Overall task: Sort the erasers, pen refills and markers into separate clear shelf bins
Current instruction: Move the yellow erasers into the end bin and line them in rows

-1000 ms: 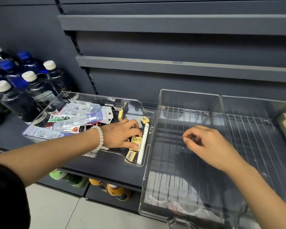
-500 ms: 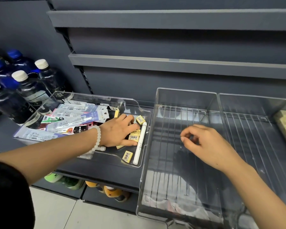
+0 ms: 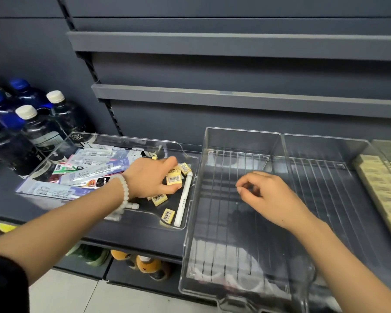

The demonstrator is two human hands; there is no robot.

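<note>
A small yellow rectangular eraser with a barcode label (image 3: 174,179) is pinched between the thumb and curled fingers of the left hand (image 3: 152,177), just above the floor of the shallow clear plastic tray (image 3: 185,154) on the dark grey shelf (image 3: 0,193). A white beaded bracelet (image 3: 124,190) is worn on that wrist. Three more yellow erasers are seen in the tray: one beyond the hand (image 3: 185,168), one below it (image 3: 159,199), partly covered by the palm, and one near the front edge (image 3: 168,215). A long white marker (image 3: 183,198) is laid along the tray's right wall. Flat packets of pen refills (image 3: 93,168) are heaped in the tray's left part, their print too small to be read and the lower ones hidden by the forearm.

The right hand (image 3: 269,195) is held over the deep clear shelf bin (image 3: 242,141), with its fingers loosely curled toward the thumb; nothing can be made out between them. A second clear bin (image 3: 325,143) is set just beside it on the right. Dark water bottles (image 3: 38,129) are stood at the far left, partly cut off by the frame edge.
</note>
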